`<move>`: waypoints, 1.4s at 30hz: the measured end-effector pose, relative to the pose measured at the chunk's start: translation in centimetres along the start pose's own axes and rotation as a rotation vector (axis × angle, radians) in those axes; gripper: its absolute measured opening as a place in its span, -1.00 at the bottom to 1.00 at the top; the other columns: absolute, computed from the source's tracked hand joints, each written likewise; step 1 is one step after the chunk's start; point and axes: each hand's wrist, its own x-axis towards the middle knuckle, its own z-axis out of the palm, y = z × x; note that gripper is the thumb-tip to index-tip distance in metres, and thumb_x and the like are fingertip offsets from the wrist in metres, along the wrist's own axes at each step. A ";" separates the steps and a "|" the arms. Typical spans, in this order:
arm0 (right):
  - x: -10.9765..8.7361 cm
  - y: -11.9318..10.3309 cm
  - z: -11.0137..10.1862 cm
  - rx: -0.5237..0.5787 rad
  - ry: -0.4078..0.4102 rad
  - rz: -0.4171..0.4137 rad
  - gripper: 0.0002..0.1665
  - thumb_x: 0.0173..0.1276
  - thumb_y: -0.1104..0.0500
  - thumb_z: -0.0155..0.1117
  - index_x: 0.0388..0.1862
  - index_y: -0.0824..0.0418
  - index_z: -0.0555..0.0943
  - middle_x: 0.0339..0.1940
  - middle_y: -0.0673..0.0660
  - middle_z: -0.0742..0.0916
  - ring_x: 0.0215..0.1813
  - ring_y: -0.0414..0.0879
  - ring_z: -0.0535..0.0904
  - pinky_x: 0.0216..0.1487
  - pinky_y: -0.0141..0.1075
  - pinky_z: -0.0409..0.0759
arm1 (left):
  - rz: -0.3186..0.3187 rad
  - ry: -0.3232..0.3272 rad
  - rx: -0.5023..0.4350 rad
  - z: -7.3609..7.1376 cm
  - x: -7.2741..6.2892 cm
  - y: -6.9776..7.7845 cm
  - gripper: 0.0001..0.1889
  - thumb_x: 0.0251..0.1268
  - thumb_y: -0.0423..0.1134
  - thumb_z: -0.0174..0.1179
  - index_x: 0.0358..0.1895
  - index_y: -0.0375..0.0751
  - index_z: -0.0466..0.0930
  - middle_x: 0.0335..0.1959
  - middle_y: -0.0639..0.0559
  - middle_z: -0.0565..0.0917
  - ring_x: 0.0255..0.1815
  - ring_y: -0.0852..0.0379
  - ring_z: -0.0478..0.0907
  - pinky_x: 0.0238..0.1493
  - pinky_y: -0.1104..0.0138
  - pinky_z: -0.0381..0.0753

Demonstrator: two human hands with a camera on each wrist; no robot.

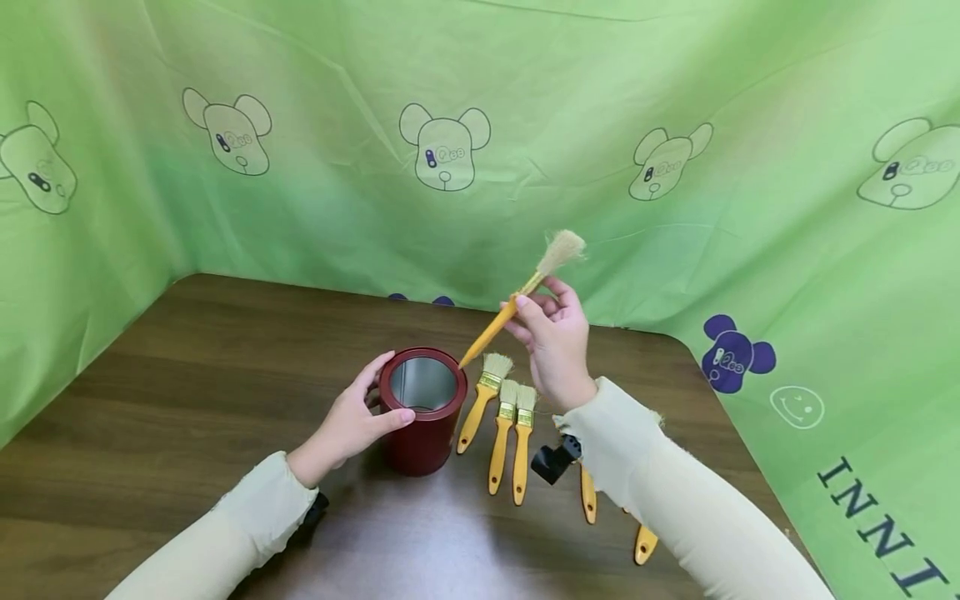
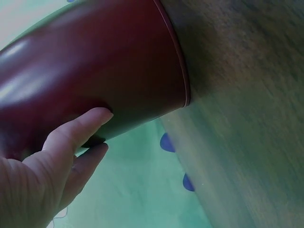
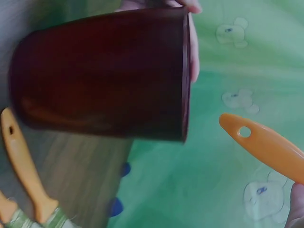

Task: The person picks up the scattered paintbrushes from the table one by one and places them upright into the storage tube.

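Observation:
A dark red cylindrical container (image 1: 420, 442) stands upright on the table, its grey inside visible through the round opening. My left hand (image 1: 352, 429) grips it from the left, thumb at the rim and fingers round the far side. In the left wrist view that hand (image 2: 52, 164) touches the container's smooth wall (image 2: 95, 61). My right hand (image 1: 553, 342) pinches a paintbrush (image 1: 491, 333) near its metal band, bristles up and tilted right. The orange handle tip points down at the container's right rim. The right wrist view shows the handle's end (image 3: 270, 147), with a hole, apart from the container (image 3: 104, 76).
Three paintbrushes (image 1: 500, 454) lie on the wooden table (image 1: 187, 375) right of the container, bristles away from me. More brushes (image 1: 588, 496) lie partly hidden under my right sleeve (image 1: 645, 458). A green printed cloth (image 1: 322, 217) walls the table's back and sides.

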 end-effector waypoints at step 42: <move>-3.2 5.1 3.5 -0.574 -0.176 0.206 -0.35 0.20 0.28 0.31 0.23 0.42 0.29 -0.20 0.25 0.57 -0.15 0.05 0.59 -0.18 -0.24 0.60 | 0.035 -0.001 0.021 0.6 -0.3 -0.2 -0.16 0.15 -0.32 0.31 0.47 -0.24 0.05 0.19 -0.31 0.43 0.18 -0.27 0.42 0.17 -0.03 0.41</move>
